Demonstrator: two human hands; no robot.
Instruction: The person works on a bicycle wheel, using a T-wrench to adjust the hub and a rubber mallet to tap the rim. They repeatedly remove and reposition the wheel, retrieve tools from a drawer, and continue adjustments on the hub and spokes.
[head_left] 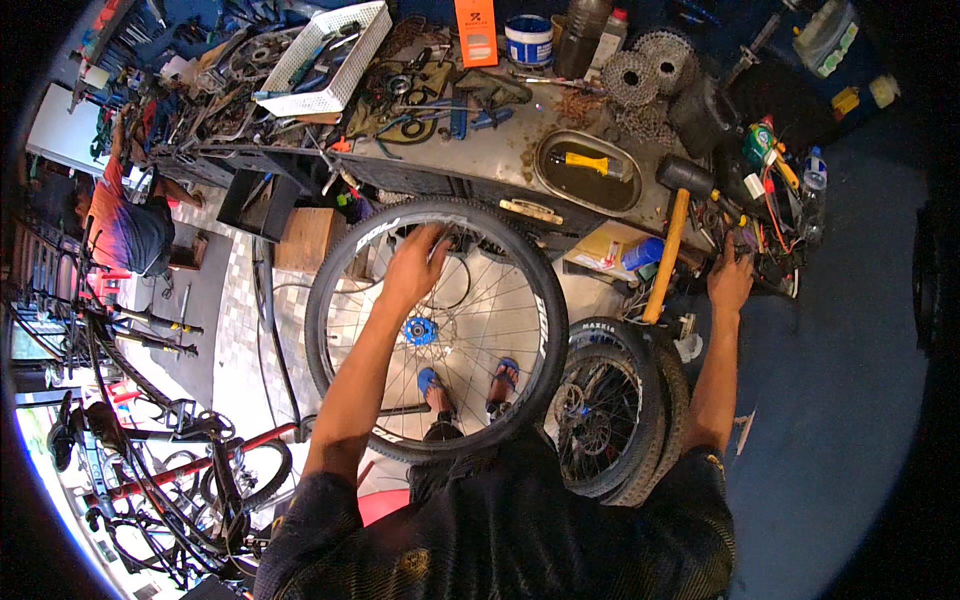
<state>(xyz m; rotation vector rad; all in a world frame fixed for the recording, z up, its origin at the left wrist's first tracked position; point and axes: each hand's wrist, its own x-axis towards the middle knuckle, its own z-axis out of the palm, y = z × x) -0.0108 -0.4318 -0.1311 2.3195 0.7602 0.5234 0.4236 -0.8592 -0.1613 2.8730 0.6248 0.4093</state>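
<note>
A bicycle wheel [548,330] with a black tyre, thin spokes and a blue hub [420,331] stands in front of me. My left hand [414,268] is closed at the upper part of its rim, the fingertips partly hidden. Over at the right end of the workbench, my right hand [731,277] reaches down among small tools and cables. Its fingers are bent together, and whatever they hold is too small to make out. Just left of that hand, a mallet with a black head [686,177] and a wooden handle [668,257] leans at the bench edge.
On the workbench [500,150] lie a white basket [330,62] of tools, a metal tray [545,180] with a yellow-handled tool, and several cassettes [630,78]. More wheels [610,420] lean below right. Bicycles [170,470] stand at left; another person [130,225] is at far left.
</note>
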